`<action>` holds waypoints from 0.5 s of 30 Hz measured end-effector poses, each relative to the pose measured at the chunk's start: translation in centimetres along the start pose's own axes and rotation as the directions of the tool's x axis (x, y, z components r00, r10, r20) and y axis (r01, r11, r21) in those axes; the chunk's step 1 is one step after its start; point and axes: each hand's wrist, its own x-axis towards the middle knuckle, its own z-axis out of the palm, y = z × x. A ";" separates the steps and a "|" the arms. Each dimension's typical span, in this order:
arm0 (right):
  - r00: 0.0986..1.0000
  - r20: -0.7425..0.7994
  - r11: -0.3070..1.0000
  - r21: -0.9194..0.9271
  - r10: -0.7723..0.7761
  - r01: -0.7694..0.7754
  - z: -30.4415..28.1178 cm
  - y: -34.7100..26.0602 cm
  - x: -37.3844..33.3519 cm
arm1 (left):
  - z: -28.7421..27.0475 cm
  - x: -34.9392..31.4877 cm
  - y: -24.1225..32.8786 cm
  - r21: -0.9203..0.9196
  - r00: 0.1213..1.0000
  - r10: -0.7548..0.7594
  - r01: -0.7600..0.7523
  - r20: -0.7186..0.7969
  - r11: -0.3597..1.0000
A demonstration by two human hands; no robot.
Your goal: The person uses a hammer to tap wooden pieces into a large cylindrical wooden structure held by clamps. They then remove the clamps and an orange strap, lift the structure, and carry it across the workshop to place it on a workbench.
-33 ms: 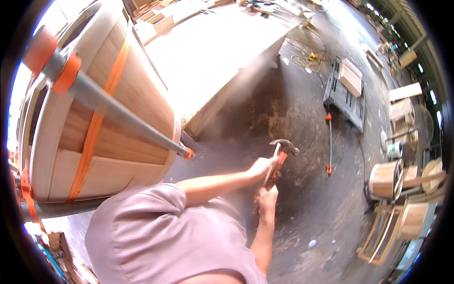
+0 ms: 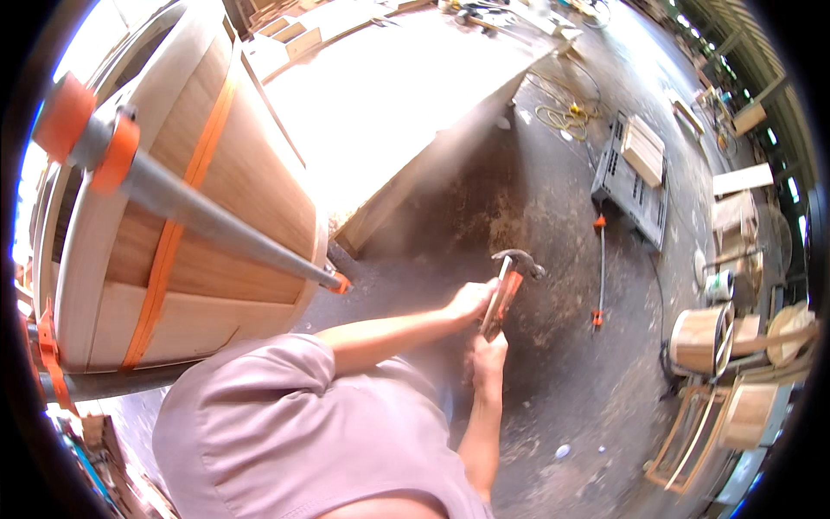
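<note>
My right hand (image 2: 490, 353) is closed round the lower end of a claw hammer (image 2: 513, 285) with an orange grip, its metal head pointing away from me. Beside the handle stands a thin, pale wooden strip (image 2: 497, 298), with my left hand (image 2: 473, 299) closed on it. Both hands are close together over the floor, and the fingers are partly hidden. To my left is a large wooden cabinet piece (image 2: 226, 251) with curved-looking sides. A grey pipe clamp (image 2: 229, 221) with orange ends runs along it, and an orange band (image 2: 162, 268) crosses its panel.
A brightly lit worktable (image 2: 372, 112) lies ahead, with tools at its far end. On the floor are a grey slatted platform (image 2: 635, 195) bearing boards, another pipe clamp (image 2: 600, 272) and a coiled yellow cord (image 2: 566, 117). Wooden stools and frames (image 2: 702, 337) line the right side.
My view has shifted slightly, so the floor things on the right sit a little lower. Both hands keep their hold, and more of the pale strip shows beside the hammer.
</note>
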 end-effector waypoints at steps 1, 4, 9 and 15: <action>1.000 0.012 1.000 -0.031 0.004 -0.004 0.2 -2.0 2.5 | -1.1 1.0 1.6 0.057 0.991 0.115 -0.111 -0.064 0.992; 0.983 0.169 0.997 -0.044 0.076 -0.069 1.1 -7.7 10.6 | -4.5 2.4 6.0 0.308 0.959 0.202 -0.135 -0.198 0.942; 0.907 0.417 0.991 -0.133 0.062 -0.007 5.7 -15.4 26.9 | -9.0 -2.9 10.6 0.675 0.731 0.618 -0.301 -0.291 0.674; 0.837 0.547 0.871 -0.425 0.028 0.248 15.2 -22.7 48.3 | -9.2 -6.9 11.9 0.768 0.273 0.786 -0.196 -0.555 0.610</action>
